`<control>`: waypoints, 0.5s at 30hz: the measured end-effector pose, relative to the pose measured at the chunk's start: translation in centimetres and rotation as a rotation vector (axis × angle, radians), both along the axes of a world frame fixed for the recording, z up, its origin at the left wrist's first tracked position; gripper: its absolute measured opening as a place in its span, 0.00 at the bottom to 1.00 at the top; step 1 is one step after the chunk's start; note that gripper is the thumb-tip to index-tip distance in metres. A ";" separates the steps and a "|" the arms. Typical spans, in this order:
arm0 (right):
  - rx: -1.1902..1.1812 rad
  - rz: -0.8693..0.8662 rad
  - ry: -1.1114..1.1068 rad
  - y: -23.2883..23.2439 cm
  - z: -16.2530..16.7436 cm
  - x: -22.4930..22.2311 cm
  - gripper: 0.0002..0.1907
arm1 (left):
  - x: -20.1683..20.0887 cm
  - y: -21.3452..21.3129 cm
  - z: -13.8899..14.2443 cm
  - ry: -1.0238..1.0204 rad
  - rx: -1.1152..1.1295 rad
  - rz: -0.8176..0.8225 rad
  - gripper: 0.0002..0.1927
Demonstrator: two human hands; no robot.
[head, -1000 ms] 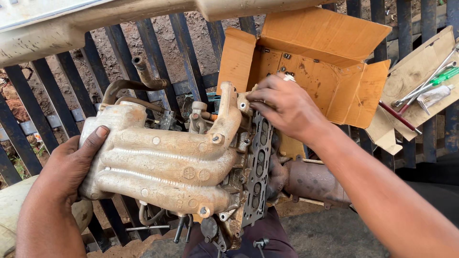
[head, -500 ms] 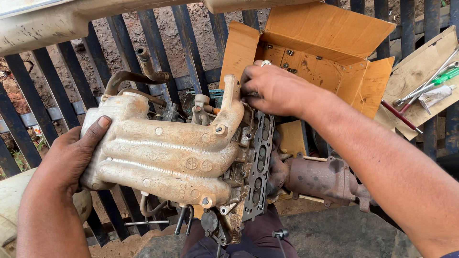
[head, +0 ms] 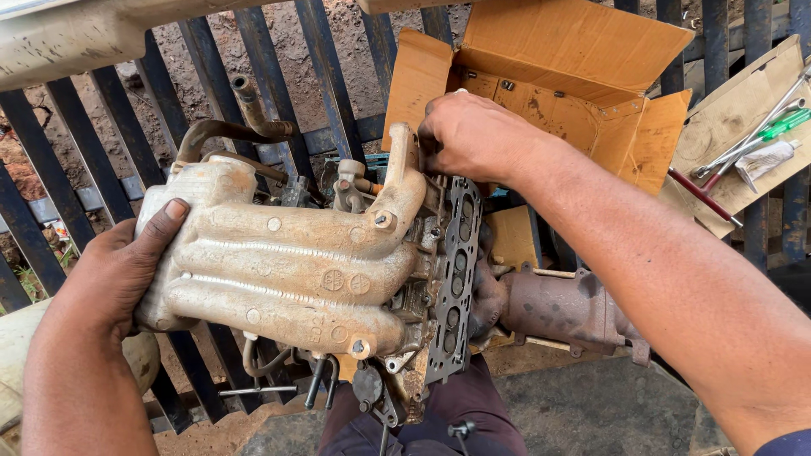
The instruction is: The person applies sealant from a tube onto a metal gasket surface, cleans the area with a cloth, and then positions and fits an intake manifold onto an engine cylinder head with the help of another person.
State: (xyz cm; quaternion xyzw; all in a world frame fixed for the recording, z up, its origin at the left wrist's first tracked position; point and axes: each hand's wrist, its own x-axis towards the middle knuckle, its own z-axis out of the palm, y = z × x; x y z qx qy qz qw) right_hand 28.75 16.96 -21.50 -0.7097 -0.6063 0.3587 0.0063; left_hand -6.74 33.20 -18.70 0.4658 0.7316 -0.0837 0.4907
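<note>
From the head camera, the left hand (head: pixel 114 274) lies spread against the rounded end of a dusty tan cast-metal intake manifold (head: pixel 287 270) with three long ribbed runners, the thumb stretched up along its upper edge and the palm cupping the end. The manifold sits in the middle of the view above the person's dark-trousered lap, bolted to a grey perforated metal gasket plate (head: pixel 456 279) that stands on edge at its right side. The right hand (head: pixel 477 135) is curled over the top of that assembly where the upper runner meets the plate; its fingers are bent down and hidden behind the metal, so how tightly they close cannot be told. A rusty brown exhaust manifold (head: pixel 562 308) juts out to the right of the plate, beneath the right forearm. Behind the right hand stands an open brown cardboard box (head: pixel 574 51). Dark metal grate bars (head: pixel 325 76) run over bare reddish soil in the background.
</note>
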 end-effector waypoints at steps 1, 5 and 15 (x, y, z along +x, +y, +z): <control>-0.029 -0.025 0.002 0.1 0.1 -0.1 0.13 | 0.0 0.0 0.0 0.011 0.004 0.003 0.45; -0.122 -0.009 0.091 0.5 0.8 0.2 0.13 | 0.2 -0.1 0.2 0.049 0.021 -0.011 0.46; -0.103 0.072 -0.042 0.8 0.5 0.1 0.14 | 0.0 -0.1 0.0 0.015 0.019 -0.010 0.46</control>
